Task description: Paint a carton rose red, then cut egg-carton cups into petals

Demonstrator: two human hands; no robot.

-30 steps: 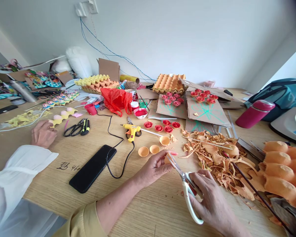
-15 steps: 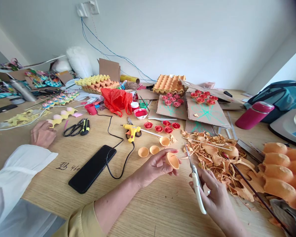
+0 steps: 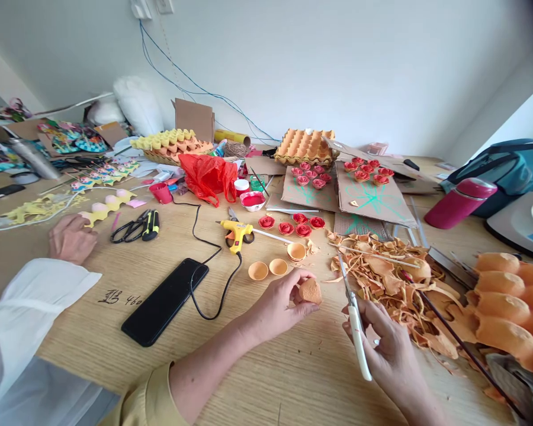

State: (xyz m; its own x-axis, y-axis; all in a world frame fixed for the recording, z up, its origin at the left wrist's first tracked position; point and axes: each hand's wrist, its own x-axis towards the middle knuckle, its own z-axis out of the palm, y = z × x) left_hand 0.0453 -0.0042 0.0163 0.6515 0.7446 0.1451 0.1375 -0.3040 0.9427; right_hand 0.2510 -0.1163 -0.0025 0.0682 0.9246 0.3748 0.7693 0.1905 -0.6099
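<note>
Between the thumb and fingers of my left hand (image 3: pixel 288 299) is an orange egg-carton cup (image 3: pixel 310 291), its rough outside facing me. My right hand (image 3: pixel 382 337) grips white-handled scissors (image 3: pixel 356 331), the blades pointing up and away, apart from the cup. Just beyond my left hand lie loose orange cups (image 3: pixel 258 271), with a small stack (image 3: pixel 296 252) beside them. A pile of orange carton scraps (image 3: pixel 382 272) spreads past the scissors' tips. Several red paper roses (image 3: pixel 300 229) rest farther back.
A yellow glue gun (image 3: pixel 236 235) with a black cord and a black phone (image 3: pixel 164 303) lie left of centre. A co-worker's hand (image 3: pixel 73 238) rests at the left. Orange egg carton (image 3: pixel 501 302) and a pink bottle (image 3: pixel 461 203) stand right. Roses sit on cardboard (image 3: pixel 373 204) behind.
My left hand has turned the cup, so its outside now faces me instead of its open hollow. The scissors remain in my right hand. The view has shifted slightly.
</note>
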